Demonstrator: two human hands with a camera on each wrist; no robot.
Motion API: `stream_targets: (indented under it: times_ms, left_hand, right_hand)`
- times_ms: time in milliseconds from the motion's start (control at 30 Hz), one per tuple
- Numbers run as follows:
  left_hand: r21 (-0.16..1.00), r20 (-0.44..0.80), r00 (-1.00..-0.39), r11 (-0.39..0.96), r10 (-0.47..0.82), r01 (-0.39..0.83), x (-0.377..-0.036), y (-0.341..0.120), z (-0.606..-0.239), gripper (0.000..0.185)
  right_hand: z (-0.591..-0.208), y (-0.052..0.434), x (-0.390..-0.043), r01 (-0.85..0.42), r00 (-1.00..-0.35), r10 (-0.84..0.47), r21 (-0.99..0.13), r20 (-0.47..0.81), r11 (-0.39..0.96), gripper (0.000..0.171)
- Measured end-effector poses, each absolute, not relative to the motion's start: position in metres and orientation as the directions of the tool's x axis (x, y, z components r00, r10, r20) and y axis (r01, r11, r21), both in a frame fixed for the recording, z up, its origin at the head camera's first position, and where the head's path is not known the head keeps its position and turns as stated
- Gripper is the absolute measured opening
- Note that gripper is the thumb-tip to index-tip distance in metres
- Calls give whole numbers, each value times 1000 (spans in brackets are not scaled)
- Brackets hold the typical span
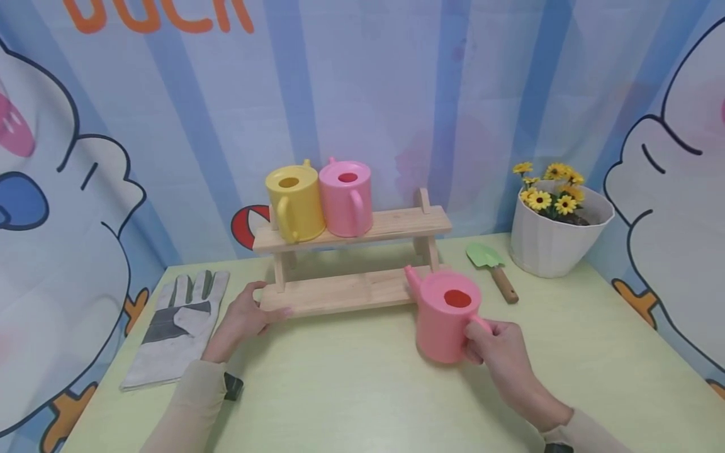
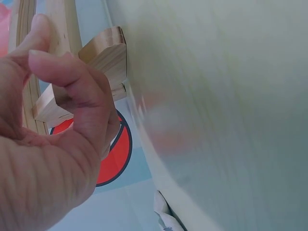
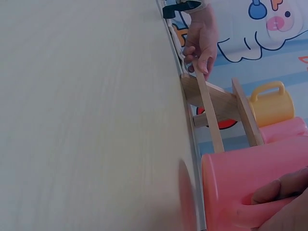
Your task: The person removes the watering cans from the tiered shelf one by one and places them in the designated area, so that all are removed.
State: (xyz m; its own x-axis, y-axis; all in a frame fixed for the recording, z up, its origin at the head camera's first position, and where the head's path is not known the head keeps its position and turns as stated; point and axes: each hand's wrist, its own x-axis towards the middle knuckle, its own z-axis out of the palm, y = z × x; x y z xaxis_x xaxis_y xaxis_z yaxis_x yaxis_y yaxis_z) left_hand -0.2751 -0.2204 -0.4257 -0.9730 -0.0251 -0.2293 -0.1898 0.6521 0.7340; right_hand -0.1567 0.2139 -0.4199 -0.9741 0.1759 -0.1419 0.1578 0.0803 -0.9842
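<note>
My right hand point(image 1: 501, 352) grips the handle of a coral-pink watering can point(image 1: 442, 330). This can is upright at the front right of a two-tier wooden shelf point(image 1: 345, 292), its spout pointing back and left. A narrow gap shows between its base and the table in the right wrist view. At the shelf's left end, my left hand point(image 1: 243, 314) holds the lower board, thumb on top, fingers curled by the edge. On the upper board, a yellow watering can point(image 1: 303, 204) and a lighter pink watering can point(image 1: 337, 207) stand side by side, handles facing me.
A grey-white work glove point(image 1: 178, 327) lies left of the shelf. To the right are a green trowel point(image 1: 493, 267) with a wooden handle and a white pot point(image 1: 549, 245) of yellow flowers. Behind the pale table point(image 1: 351, 390) hangs a blue striped cartoon curtain point(image 1: 374, 82).
</note>
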Motion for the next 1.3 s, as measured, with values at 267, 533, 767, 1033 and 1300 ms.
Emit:
stream_targets:
  times_ms: [267, 533, 767, 1033, 1300]
  left_hand:
    - [731, -222, -975, 658, -24, -183, -276, -221, -426, 108]
    - [732, -215, -976, 660, -15, -171, -276, -221, -426, 107]
    - [735, -221, -975, 654, -15, -177, -275, -221, -425, 108]
    - [737, -230, -973, 650, -21, -188, -273, -220, -424, 108]
    - [737, -230, -973, 650, -20, -187, -273, -220, -424, 107]
  right_hand:
    - [-427, 213, -155, 169, -972, 179, -981, -151, 90, 40]
    - [-434, 212, -153, 161, -971, 193, -982, -139, 102, 38]
    - [-438, 210, -149, 150, -973, 193, -981, -125, 120, 37]
    - [-439, 208, -144, 214, -961, 214, -962, -177, 168, 33]
    - [-443, 205, -140, 203, -962, 219, -965, -165, 164, 28]
